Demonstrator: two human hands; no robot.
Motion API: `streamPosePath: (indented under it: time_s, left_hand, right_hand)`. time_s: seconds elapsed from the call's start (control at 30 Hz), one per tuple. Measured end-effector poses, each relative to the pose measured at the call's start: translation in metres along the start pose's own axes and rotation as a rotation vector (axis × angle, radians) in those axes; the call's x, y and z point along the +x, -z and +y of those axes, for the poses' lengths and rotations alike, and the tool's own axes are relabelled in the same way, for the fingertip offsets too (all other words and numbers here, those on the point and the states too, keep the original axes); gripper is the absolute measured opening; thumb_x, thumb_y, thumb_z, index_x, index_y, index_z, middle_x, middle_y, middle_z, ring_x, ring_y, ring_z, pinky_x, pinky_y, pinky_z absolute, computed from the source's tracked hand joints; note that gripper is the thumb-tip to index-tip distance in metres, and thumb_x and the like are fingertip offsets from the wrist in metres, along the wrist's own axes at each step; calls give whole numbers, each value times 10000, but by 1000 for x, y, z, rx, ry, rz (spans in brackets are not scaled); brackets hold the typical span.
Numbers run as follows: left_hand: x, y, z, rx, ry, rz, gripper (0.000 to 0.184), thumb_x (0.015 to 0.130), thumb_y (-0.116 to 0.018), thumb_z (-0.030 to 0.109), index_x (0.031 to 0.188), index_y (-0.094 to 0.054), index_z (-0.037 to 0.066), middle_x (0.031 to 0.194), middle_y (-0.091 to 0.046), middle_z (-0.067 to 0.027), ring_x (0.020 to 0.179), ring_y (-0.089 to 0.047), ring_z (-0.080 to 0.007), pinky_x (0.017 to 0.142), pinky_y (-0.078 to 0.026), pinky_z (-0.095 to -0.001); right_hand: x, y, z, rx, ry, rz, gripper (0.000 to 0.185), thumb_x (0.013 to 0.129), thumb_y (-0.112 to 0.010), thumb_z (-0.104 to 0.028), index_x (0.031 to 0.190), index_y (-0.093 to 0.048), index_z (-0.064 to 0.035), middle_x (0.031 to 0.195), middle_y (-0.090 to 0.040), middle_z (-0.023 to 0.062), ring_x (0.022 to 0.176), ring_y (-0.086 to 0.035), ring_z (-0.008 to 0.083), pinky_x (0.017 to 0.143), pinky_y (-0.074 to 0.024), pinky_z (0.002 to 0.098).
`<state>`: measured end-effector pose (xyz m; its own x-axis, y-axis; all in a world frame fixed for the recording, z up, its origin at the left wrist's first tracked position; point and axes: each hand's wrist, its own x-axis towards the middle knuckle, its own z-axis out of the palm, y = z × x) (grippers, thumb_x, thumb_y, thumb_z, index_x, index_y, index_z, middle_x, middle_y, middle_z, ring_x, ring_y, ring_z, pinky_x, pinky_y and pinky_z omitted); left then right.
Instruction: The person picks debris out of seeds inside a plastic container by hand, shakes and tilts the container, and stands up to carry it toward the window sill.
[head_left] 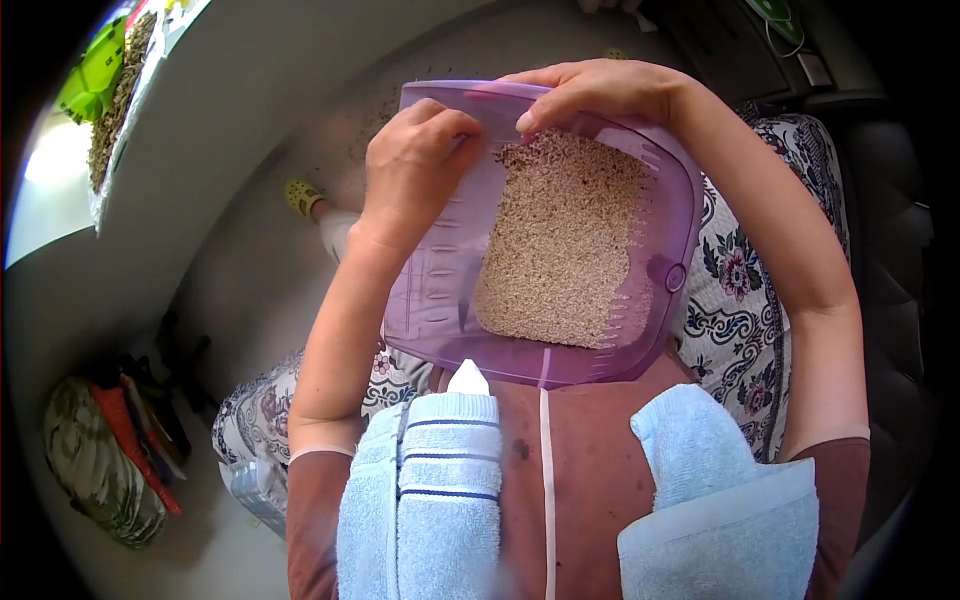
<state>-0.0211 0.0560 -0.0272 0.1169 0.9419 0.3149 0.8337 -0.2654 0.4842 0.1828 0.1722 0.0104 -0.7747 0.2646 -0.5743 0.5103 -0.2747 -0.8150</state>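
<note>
A see-through purple plastic tray (pixel 680 215) rests on my lap, tilted, with slotted sides. Small beige grains (pixel 560 240) lie in a broad layer over its middle and right side, with some darker bits at the far edge of the layer. My right hand (pixel 605 92) grips the tray's far rim, its thumb inside by the grains and its fingers over the edge. Above the tray's far left part, my left hand (pixel 420 165) is closed in a pinch. Whatever it may hold is hidden by the fingers.
Patterned fabric (pixel 740 270) covers the seat beneath me. A ledge at the upper left bears a green plastic container (pixel 95 75) and dark dried pieces (pixel 118 115). Bags (pixel 100 460) stand at the lower left. A yellow clog (pixel 301 198) is on my foot.
</note>
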Motion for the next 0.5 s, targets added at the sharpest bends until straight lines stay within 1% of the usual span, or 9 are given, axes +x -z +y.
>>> streamPosePath:
  time_s: [0.1, 0.13, 0.17, 0.23, 0.3, 0.33, 0.37, 0.43, 0.5]
  left_hand:
    - [-4, 15, -12, 35, 127, 110, 78, 801, -695, 72, 876, -696, 95, 817, -658, -47, 735, -665, -216, 660, -533, -306]
    - [-8, 23, -25, 345, 118, 182, 113, 810, -680, 53, 912, -685, 100, 873, -661, -63, 788, -669, -206, 690, -537, -311]
    - [-10, 34, -35, 583, 70, 270, 164, 808, -672, 38, 957, -687, 107, 944, -659, -64, 833, -661, -203, 712, -539, -322]
    - [-13, 37, -33, 436, 77, 481, 178, 811, -677, 25, 966, -700, 108, 993, -651, -53, 867, -649, -191, 719, -537, -313]
    - [-15, 30, -8, 61, -14, 183, 193, 807, -695, 17, 975, -710, 110, 953, -653, -35, 824, -646, -166, 694, -532, -289]
    - [-16, 23, 6, -102, -14, 27, 181, 800, -711, 14, 959, -713, 102, 930, -656, -32, 785, -644, -141, 666, -523, -268]
    - [-15, 15, 19, -207, -58, -41, 175, 783, -733, 41, 946, -713, 101, 887, -647, -29, 740, -645, -160, 642, -524, -280]
    - [-14, -2, 25, -158, -147, -56, 157, 774, -739, 71, 925, -715, 104, 881, -635, -33, 742, -647, -197, 637, -528, -299]
    - [-13, -11, 24, -121, -173, -51, 154, 769, -740, 93, 920, -715, 108, 885, -630, -36, 748, -648, -220, 642, -530, -315]
  right_hand:
    - [-2, -1, -1, 8, -1, 3, 648, 819, -668, -258, 1419, -458, -131, 1145, -633, 90, 959, -641, 141, 809, -558, 313]
    - [-3, -1, -2, 7, -1, 9, 648, 818, -670, -256, 1418, -460, -130, 1135, -635, 87, 958, -640, 140, 811, -556, 312]
    - [-4, -1, -2, 13, 0, 12, 654, 817, -674, -266, 1422, -460, -142, 1106, -640, 80, 952, -632, 131, 803, -538, 288]
    - [-4, -2, 0, 27, -2, 17, 665, 817, -683, -287, 1432, -460, -166, 1047, -650, 65, 942, -615, 114, 788, -502, 241]
    - [-3, -3, 0, 37, -9, 15, 662, 818, -680, -282, 1432, -460, -164, 1035, -651, 65, 923, -615, 107, 768, -499, 232]
    - [-2, -3, 0, 39, -8, 12, 661, 819, -679, -279, 1432, -461, -163, 1029, -652, 65, 914, -615, 103, 758, -497, 227]
    - [-3, -4, -2, 30, -11, 15, 660, 819, -677, -275, 1432, -460, -160, 1025, -652, 65, 904, -614, 100, 752, -494, 222]
    - [-8, -6, -6, 18, -19, 28, 658, 820, -674, -267, 1432, -459, -156, 1016, -652, 65, 884, -613, 92, 739, -489, 213]
    - [-8, -5, -5, -1, -23, 36, 652, 823, -667, -257, 1431, -459, -150, 1010, -652, 65, 875, -613, 88, 734, -488, 208]
